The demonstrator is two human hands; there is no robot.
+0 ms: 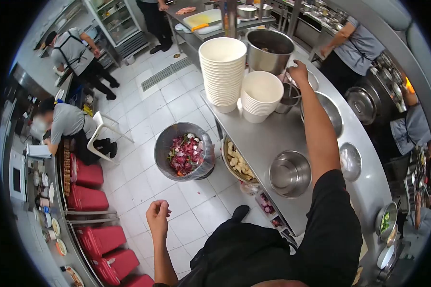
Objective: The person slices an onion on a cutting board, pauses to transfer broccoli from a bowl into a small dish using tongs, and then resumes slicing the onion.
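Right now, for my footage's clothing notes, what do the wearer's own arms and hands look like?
A black short sleeve ends near the right elbow, leaving the forearm bare. The left hand and right hand are ungloved; no watch or bracelet shows.

The counter [292, 134] was smooth, glossy metal, as was the empty pot [290, 174], while the stacked tubs [221, 71] looked matt and a glossy plastic liner [207, 160] covered the bin [164, 160].

Red bins [89, 198] stood at left, a white chair [98, 123] near them, and a floor drain [165, 74] far off.
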